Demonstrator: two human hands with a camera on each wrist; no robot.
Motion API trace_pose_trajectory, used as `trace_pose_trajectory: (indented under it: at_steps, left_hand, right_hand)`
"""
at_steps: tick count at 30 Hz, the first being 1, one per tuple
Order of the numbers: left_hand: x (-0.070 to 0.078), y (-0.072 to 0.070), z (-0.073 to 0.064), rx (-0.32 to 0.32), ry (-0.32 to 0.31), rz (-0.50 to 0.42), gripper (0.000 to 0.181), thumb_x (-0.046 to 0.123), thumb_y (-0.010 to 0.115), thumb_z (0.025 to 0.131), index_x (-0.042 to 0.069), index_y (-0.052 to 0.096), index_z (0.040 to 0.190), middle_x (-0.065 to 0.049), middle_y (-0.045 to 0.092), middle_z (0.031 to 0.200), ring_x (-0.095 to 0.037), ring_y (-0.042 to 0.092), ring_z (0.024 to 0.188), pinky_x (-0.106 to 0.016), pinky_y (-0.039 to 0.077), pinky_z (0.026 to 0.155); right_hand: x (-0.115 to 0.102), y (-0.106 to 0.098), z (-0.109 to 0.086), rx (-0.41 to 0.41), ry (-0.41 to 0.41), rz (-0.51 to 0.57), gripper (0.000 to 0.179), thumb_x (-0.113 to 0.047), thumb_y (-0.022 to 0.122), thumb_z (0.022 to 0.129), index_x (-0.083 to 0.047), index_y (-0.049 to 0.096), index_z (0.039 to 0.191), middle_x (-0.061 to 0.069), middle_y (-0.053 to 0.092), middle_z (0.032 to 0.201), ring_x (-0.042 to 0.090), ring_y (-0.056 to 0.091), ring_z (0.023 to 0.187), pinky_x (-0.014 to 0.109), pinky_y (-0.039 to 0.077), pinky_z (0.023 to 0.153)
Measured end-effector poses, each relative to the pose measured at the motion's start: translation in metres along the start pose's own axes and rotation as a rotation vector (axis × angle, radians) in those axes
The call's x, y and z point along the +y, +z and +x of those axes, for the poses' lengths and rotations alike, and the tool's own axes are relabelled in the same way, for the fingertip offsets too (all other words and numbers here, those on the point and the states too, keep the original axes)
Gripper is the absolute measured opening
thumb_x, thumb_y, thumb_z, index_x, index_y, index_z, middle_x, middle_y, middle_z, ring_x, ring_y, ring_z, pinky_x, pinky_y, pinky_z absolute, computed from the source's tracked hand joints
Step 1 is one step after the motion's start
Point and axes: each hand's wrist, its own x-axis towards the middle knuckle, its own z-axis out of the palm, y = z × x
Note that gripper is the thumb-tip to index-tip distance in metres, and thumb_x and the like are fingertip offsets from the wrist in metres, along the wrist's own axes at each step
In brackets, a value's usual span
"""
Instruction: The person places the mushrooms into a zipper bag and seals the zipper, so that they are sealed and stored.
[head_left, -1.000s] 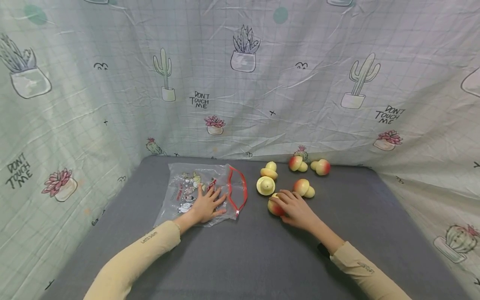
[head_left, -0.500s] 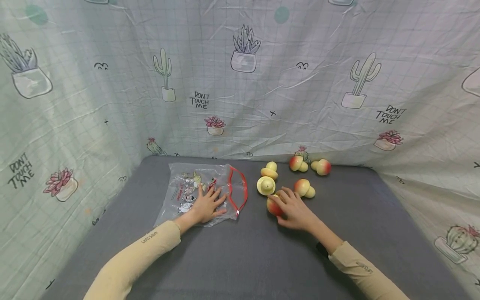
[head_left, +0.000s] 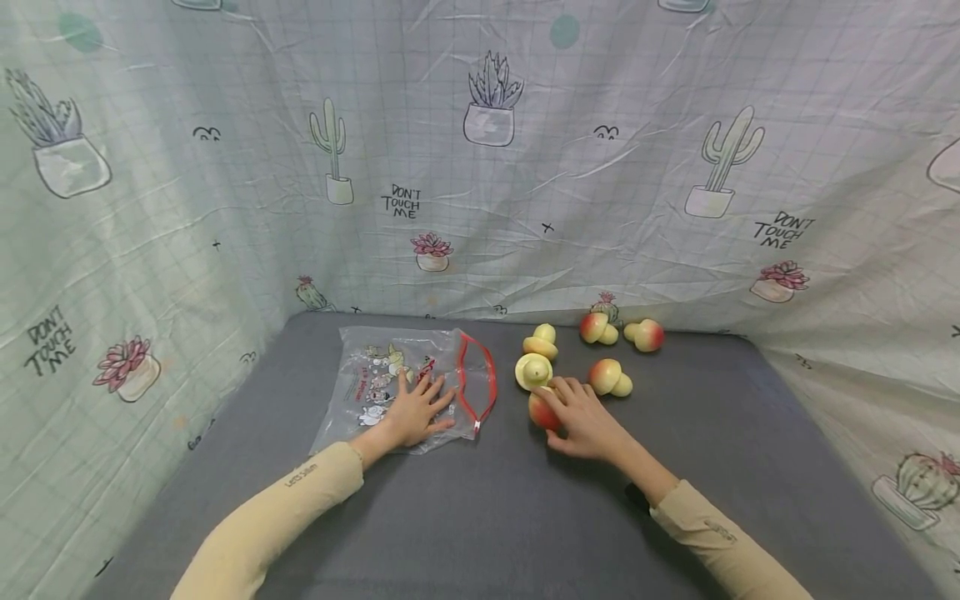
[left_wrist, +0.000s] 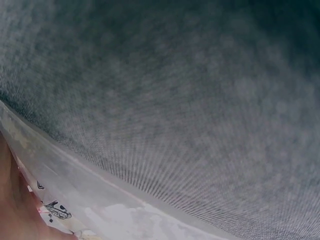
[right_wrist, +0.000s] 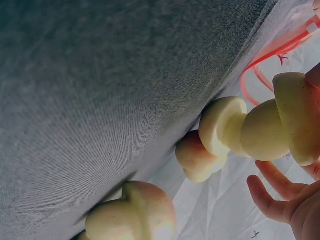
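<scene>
My left hand lies spread on a clear plastic zip bag with cartoon animals and a red zip edge. In the left wrist view, part of that hand shows at the lower left beside the bag's edge. My right hand grips a toy mushroom by its red-yellow cap. The right wrist view shows this mushroom's cap between the thumb and fingers, its pale stem pointing toward the other mushrooms, while two fingers are held off it.
Two yellowish mushrooms, one with its stem up and one behind it, stand just beyond my right hand. Three red-yellow mushrooms lie farther right, the nearest beside my knuckles. A cactus-print curtain encloses the grey table.
My right hand has shifted a little left, and the gripped mushroom has moved with it toward the bag. The left hand stays on the bag.
</scene>
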Motion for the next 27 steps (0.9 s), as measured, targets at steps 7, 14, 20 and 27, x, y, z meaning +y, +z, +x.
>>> trace_pose_trajectory:
  at_steps: [7,14,20,27]
  left_hand:
    - [-0.001,0.002,0.0,-0.001,0.0,-0.016,0.062,0.058,0.03,0.088,0.021,0.032,0.138,-0.01,0.034,0.143,-0.033,0.03,0.132,-0.069,0.014,0.097]
    - [0.0,-0.001,-0.002,0.007,0.008,-0.024,0.062,0.056,0.032,0.088,0.02,0.033,0.138,-0.011,0.035,0.142,-0.034,0.031,0.131,-0.069,0.015,0.096]
    - [0.002,0.0,-0.001,-0.01,0.0,0.002,0.062,0.057,0.03,0.088,0.022,0.031,0.139,-0.009,0.033,0.143,-0.032,0.031,0.131,-0.068,0.015,0.098]
    - [0.001,0.001,-0.001,-0.023,-0.01,0.008,0.062,0.057,0.029,0.088,0.022,0.029,0.14,-0.009,0.032,0.144,-0.032,0.03,0.132,-0.068,0.015,0.098]
  right_hand:
    - [-0.001,0.001,0.005,0.014,-0.006,0.017,0.067,-0.03,0.065,0.063,-0.009,0.048,0.124,0.012,0.047,0.108,0.028,0.048,0.096,0.043,0.042,0.072]
    - [-0.004,0.003,0.01,0.005,0.004,0.03,0.067,-0.032,0.067,0.063,-0.009,0.048,0.123,0.011,0.045,0.11,0.026,0.048,0.093,0.041,0.041,0.07]
    - [-0.007,0.006,0.015,0.01,0.019,0.013,0.067,-0.034,0.065,0.063,-0.011,0.047,0.124,0.009,0.044,0.108,0.025,0.046,0.087,0.039,0.04,0.068]
    - [-0.009,0.009,0.023,0.028,0.012,0.046,0.063,-0.032,0.063,0.067,-0.015,0.046,0.125,0.01,0.045,0.112,0.027,0.047,0.085,0.039,0.041,0.066]
